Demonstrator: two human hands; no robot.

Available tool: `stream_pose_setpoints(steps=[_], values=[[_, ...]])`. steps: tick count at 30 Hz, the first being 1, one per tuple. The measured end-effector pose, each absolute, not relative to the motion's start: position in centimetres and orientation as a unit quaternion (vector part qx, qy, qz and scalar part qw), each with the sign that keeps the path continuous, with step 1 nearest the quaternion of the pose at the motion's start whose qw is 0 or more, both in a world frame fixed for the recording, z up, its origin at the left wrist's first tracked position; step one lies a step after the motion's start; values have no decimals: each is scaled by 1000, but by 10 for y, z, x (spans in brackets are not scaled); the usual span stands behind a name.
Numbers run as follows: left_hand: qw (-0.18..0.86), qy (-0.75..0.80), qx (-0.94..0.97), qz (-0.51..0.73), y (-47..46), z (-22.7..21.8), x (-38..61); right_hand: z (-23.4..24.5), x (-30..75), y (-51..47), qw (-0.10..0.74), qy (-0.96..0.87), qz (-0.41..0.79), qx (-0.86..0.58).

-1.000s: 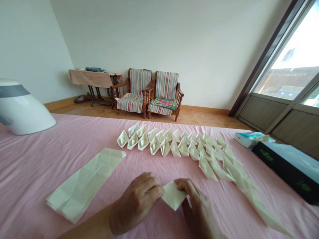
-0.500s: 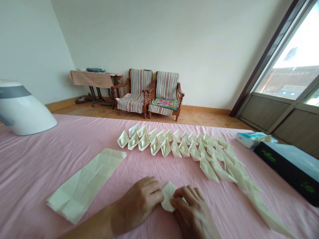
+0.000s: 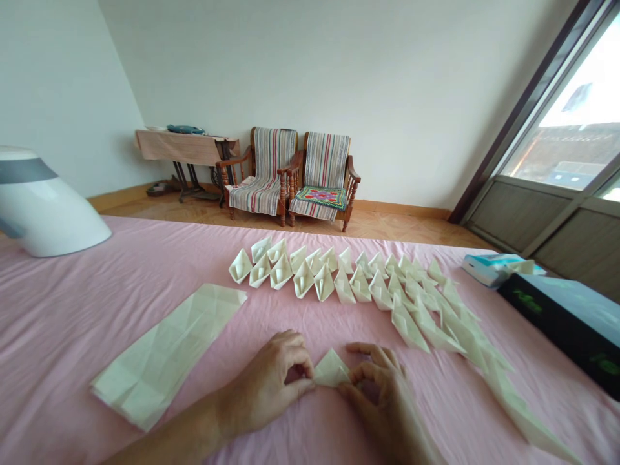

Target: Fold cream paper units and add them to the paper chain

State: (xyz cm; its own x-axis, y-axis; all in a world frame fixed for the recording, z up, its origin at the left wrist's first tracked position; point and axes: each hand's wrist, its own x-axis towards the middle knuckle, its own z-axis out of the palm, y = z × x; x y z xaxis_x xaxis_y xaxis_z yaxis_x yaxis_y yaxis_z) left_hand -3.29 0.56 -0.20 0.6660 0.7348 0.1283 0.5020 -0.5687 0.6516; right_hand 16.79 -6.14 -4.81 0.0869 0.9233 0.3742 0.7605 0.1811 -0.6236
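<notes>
Both my hands pinch a small folded piece of cream paper [image 3: 330,371] low in the middle of the view, just above the pink cloth [image 3: 97,303]. My left hand [image 3: 268,384] grips its left end with curled fingers. My right hand [image 3: 382,394] pinches its right end between thumb and forefinger. Beyond them, two rows of several finished folded paper boats [image 3: 339,278] run across the cloth to the right. A stack of creased flat paper sheets [image 3: 165,352] lies to the left of my left hand.
A white and grey rounded appliance [image 3: 43,210] sits at the far left. A dark box [image 3: 566,323] and a white-teal box [image 3: 494,268] lie at the right edge. Two striped wooden chairs [image 3: 295,177], a small table [image 3: 184,148] and a large window [image 3: 566,135] stand behind.
The paper was a flat square held by its corners; my hands have closed in and folded it into a smaller, peaked shape. The view has tilted slightly.
</notes>
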Motion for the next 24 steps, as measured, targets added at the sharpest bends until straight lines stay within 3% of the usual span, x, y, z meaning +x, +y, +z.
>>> stream_pose_setpoints(steps=[17,24], values=[[288,399,848,198,4,-1,-29,-43,184,-58,334,-677,74,-651],[280,407,845,203,3,-3,-26,-30,175,-56,296,-637,132,-700]])
